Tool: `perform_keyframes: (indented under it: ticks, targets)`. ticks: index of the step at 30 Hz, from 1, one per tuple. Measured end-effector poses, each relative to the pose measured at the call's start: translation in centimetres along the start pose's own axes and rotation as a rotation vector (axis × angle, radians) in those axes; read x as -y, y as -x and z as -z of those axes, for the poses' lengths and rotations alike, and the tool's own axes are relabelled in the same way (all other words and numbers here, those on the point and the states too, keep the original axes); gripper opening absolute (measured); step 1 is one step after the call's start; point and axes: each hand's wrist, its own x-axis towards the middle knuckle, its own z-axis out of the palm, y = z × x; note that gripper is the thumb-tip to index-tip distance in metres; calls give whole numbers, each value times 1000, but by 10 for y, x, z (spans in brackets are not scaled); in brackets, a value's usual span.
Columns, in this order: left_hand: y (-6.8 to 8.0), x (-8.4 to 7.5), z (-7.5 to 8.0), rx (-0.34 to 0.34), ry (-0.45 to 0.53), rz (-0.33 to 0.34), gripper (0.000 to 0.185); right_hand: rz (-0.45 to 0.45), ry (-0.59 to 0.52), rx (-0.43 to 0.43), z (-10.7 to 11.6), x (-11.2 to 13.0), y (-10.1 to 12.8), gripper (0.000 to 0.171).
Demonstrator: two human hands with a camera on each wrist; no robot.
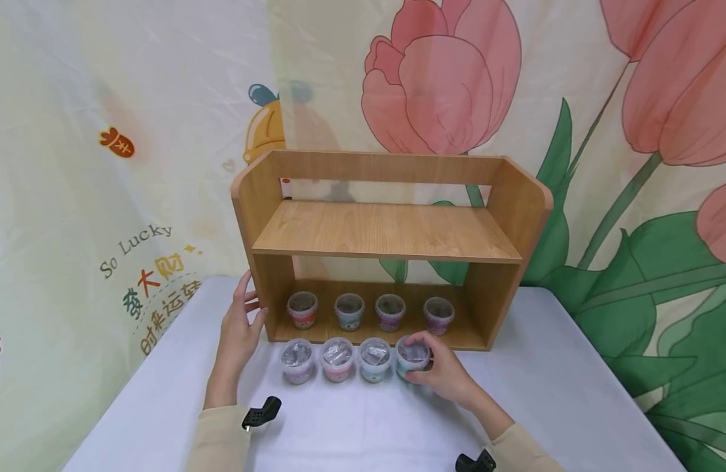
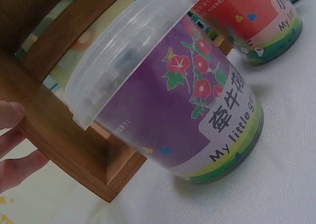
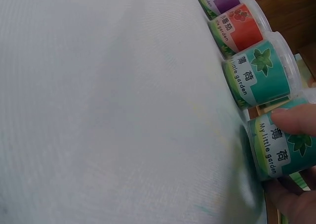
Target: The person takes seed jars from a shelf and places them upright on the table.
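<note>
Right hand, low near the counter's front edge, curls its fingers around the green mint tub, last on the right in a front row of four lidded tubs on the white counter. Beside it stand a teal tub, a red tub and a purple tub. Four more tubs sit inside the wooden shelf, on its bottom board. Left hand rests flat, fingers straight, against the shelf's left wall. Flower-print cloth hangs behind.
</note>
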Motion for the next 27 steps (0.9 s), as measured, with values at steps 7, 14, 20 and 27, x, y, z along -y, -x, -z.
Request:
perform_keyframes:
  ticks: [7,14,20,27]
  targets:
    - [0,-2,-1,10,-1,20,102,6,13,16,-2,-5,-1,60]
    - [0,-3,1,12,-5,22,102,37,47,80,5,-5,-2,61]
    - [0,-3,2,13,-8,19,102,42,83,177,20,4,-2,60]
    - [0,-2,1,18,-7,20,102,103,135,200,37,19,-4,50]
